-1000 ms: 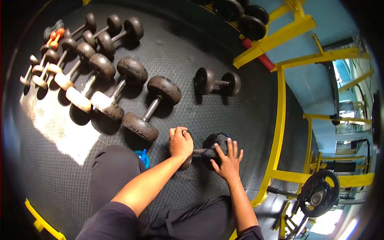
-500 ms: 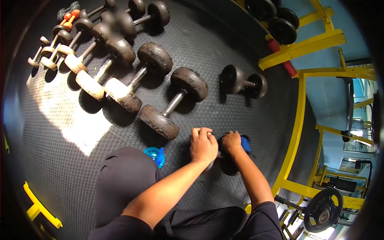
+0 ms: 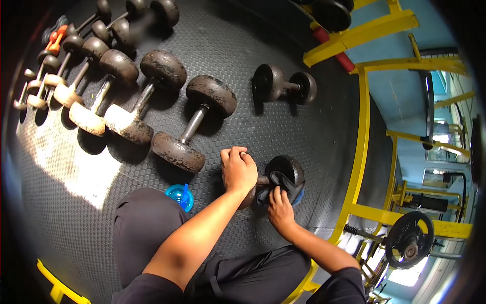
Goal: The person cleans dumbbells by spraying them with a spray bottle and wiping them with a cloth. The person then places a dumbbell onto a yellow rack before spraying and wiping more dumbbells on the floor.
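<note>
A dumbbell [image 3: 284,169] lies on the dark textured floor in front of my knees. My left hand [image 3: 239,170] is wrapped over its left head, fingers curled around the top. On the inner side of the right head, my right hand [image 3: 281,206] presses a dark cloth [image 3: 284,185] with a blue part at its edge. The fingers of that hand are bent against the cloth. Just left of my left hand, near my knee, sits a blue transparent bottle [image 3: 179,196].
Several worn dumbbells [image 3: 193,124] stand in a row at the upper left. Another dumbbell [image 3: 284,86] lies farther ahead. A yellow rack frame [image 3: 360,152] with a weight plate [image 3: 409,239] runs along the right side.
My right hand has moved from the top of the dumbbell's right head down to its near inner side, with the cloth. The view has shifted, so the surroundings appear farther left.
</note>
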A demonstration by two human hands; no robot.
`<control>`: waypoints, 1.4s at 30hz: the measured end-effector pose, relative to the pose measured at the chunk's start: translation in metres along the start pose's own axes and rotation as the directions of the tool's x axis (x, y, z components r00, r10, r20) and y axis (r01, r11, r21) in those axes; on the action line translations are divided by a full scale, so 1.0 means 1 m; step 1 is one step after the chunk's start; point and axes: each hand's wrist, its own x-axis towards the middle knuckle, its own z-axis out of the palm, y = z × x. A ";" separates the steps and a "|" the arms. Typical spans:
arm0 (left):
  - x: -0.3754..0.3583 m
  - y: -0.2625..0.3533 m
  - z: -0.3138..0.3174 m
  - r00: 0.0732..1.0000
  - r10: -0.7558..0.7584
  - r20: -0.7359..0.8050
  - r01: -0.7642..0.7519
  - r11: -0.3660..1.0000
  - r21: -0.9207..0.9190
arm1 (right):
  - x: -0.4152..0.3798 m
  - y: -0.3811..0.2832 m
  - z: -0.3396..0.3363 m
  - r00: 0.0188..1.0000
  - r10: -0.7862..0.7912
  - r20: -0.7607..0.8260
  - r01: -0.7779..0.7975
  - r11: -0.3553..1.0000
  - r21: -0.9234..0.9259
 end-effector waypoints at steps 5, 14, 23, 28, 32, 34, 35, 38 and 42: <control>-0.003 -0.005 0.004 0.997 0.070 -0.024 -0.069 0.997 0.025 | 0.072 -0.053 0.104 0.957 -0.015 0.291 -0.039 0.983 0.178; 0.007 -0.004 0.007 0.997 0.071 -0.038 -0.069 0.996 0.056 | 0.060 -0.055 0.112 0.846 0.435 -0.309 -0.369 0.895 0.251; 0.010 -0.003 0.006 0.998 0.060 -0.002 -0.060 0.995 0.083 | 0.003 0.044 -0.031 0.750 0.459 -0.476 0.080 0.652 0.754; 0.009 -0.005 0.005 0.998 0.070 0.002 -0.070 0.993 0.094 | 0.076 0.031 -0.007 0.935 0.198 -0.295 0.151 0.532 0.833; 0.006 -0.008 0.005 0.997 0.077 -0.011 -0.075 0.993 0.091 | 0.097 0.015 0.005 0.971 0.194 -0.138 -0.057 0.752 0.657; 0.007 -0.005 0.007 0.997 0.079 -0.021 -0.078 0.994 0.071 | 0.086 0.012 0.021 0.918 0.316 -0.242 -0.116 0.795 0.596; 0.007 -0.005 0.006 0.996 0.087 -0.014 -0.085 0.994 0.072 | 0.081 0.012 0.024 0.844 0.402 -0.356 -0.171 0.830 0.531; 0.009 -0.005 0.006 0.998 0.067 -0.005 -0.067 0.993 0.093 | 0.052 0.008 0.001 0.906 0.398 -0.143 -0.369 0.910 0.189; 0.008 -0.001 0.007 0.999 0.034 -0.021 -0.032 0.997 0.068 | 0.054 -0.038 -0.005 0.797 0.603 -0.036 -0.560 0.759 0.331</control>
